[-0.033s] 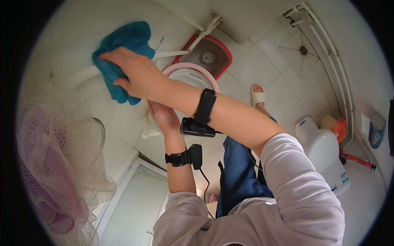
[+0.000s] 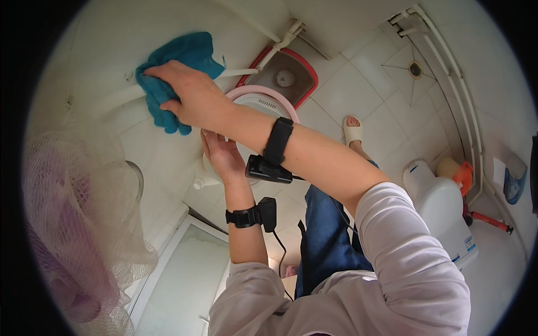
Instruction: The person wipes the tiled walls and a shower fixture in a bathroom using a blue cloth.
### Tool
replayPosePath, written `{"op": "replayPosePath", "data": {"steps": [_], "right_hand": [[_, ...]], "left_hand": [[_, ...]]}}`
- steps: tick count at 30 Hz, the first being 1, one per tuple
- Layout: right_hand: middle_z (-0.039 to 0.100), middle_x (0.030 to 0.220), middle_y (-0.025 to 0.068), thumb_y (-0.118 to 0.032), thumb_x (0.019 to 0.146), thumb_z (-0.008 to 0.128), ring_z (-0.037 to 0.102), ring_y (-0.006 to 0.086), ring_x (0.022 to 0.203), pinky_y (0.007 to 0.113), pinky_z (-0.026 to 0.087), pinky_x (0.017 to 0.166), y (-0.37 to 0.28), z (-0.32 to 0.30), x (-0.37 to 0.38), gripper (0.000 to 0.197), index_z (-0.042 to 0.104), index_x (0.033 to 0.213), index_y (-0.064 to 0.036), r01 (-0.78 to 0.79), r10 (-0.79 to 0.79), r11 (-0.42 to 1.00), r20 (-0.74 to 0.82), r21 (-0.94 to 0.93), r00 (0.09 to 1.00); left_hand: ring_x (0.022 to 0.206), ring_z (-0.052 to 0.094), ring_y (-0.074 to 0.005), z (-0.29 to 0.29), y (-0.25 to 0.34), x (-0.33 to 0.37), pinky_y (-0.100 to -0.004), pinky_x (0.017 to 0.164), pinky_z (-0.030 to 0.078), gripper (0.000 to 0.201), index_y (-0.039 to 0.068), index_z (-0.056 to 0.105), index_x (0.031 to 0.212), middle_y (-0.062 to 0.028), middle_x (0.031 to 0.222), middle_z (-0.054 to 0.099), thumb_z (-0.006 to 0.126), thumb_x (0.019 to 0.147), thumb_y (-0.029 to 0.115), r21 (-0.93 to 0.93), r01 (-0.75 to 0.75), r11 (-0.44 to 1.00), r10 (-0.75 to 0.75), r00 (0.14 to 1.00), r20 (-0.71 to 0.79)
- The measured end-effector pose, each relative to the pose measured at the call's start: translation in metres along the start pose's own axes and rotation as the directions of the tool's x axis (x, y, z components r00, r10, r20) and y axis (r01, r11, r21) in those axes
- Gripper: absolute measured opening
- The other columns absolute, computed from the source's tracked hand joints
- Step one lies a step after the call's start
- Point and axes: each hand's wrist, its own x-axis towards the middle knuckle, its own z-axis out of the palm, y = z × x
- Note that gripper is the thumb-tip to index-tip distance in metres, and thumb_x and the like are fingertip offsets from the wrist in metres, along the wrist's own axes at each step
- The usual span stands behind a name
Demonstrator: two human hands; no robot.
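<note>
A teal cloth (image 2: 179,50) lies over the white pipe (image 2: 120,98) that runs along the wall at the upper left. Stretched across from the right, my right hand (image 2: 190,92) grips the cloth, thumb and fingers bent around it and the pipe. Below that forearm is my left hand (image 2: 225,159), palm turned up, fingers apart and holding nothing. Its fingertips are partly hidden behind my right wrist. Each of my wrists carries a black strap with a small device.
Below the pipe stand a pink-rimmed basin (image 2: 280,95) and a red-rimmed tub (image 2: 305,73). A cream mesh bag (image 2: 101,224) with purple things hangs at the left. A white toilet (image 2: 440,207), a red-handled tool (image 2: 490,220) and a floor drain (image 2: 414,69) are on the right.
My right hand and the cloth have shifted slightly to the right along the pipe. More of my left hand's fingers shows below the right forearm.
</note>
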Motion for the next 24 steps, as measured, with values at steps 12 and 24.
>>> {"op": "replayPosePath", "data": {"steps": [12, 24], "right_hand": [[0.065, 0.116, 0.0175, -0.006, 0.072, 0.077, 0.062, 0.0379, 0.106, 0.043, 0.050, 0.090, 0.083, -0.023, -0.042, 0.059, 0.056, 0.127, -0.0098, -0.360, 0.382, 0.895, 0.038, -0.263, 0.923], [0.066, 0.106, 0.0236, -0.005, 0.072, 0.070, 0.063, 0.0392, 0.103, 0.042, 0.051, 0.086, 0.017, -0.056, -0.061, 0.050, 0.058, 0.121, -0.0045, -0.505, 0.507, 0.861, -0.016, 0.061, 0.862]], "left_hand": [[0.139, 0.033, -0.0320, 0.016, 0.000, 0.042, -0.0542, 0.113, 0.029, 0.061, 0.010, 0.031, 0.147, -0.0105, 0.152, 0.034, 0.047, 0.100, 0.045, -0.149, 0.316, 0.937, -0.301, 0.947, 0.113], [0.125, 0.051, -0.0228, 0.043, 0.025, 0.010, -0.0446, 0.105, 0.040, 0.044, 0.007, 0.042, 0.138, -0.0085, 0.136, 0.050, 0.056, 0.100, 0.024, -0.027, 0.102, 0.994, -0.098, 0.987, 0.128]]}}
